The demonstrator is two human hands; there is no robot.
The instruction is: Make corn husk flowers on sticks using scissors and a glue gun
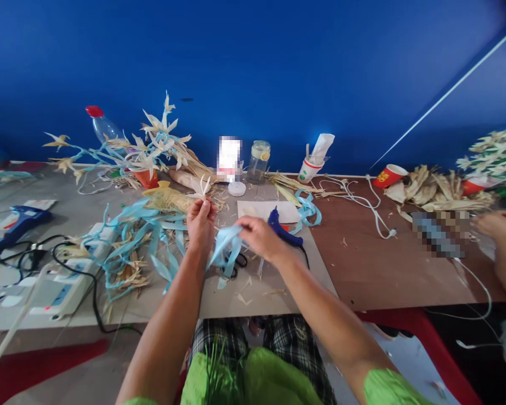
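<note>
My left hand (200, 223) is closed around the stem of a small pale husk flower (203, 187), held upright above the table. My right hand (259, 236) pinches a light blue ribbon strip (226, 243) that runs from the left hand's base down toward the table. Black scissors (235, 262) lie under the ribbon. A blue glue gun (283, 229) rests just right of my right hand, its nozzle on a white sheet (265, 209).
A heap of blue ribbon and husk strips (130, 247) lies left, beside a white power strip (63, 284) and black cables. A husk-flower arrangement in an orange pot (147, 178), a jar (258, 162), paper cups (308, 169) stand behind. Another person's hand (495, 225) is at right.
</note>
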